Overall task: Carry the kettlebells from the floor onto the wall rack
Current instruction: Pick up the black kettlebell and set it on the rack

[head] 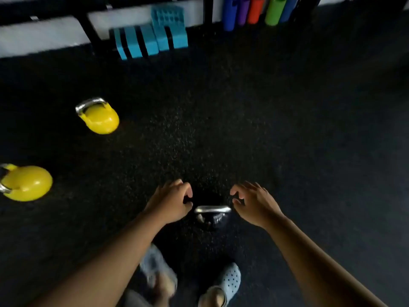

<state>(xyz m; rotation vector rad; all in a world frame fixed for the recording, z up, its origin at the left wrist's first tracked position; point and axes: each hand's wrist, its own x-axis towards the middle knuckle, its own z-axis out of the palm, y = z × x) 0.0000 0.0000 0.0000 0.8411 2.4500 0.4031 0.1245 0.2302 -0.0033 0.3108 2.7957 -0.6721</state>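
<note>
A dark kettlebell (212,218) with a shiny steel handle stands on the black rubber floor just in front of my feet. My left hand (172,201) hovers at the left end of its handle, fingers curled but holding nothing. My right hand (252,202) hovers at the right end, fingers spread and empty. Two yellow kettlebells lie on the floor to the left: one (99,117) farther off, one (26,182) at the left edge, tipped on its side. The black rack frame (88,29) runs along the white wall at the top.
Blue foam blocks (152,38) stand against the rack's base. Coloured foam rollers (256,9) lean upright at the top right. My feet in light perforated clogs (228,282) are at the bottom centre. Bare dark floor stretches to the right.
</note>
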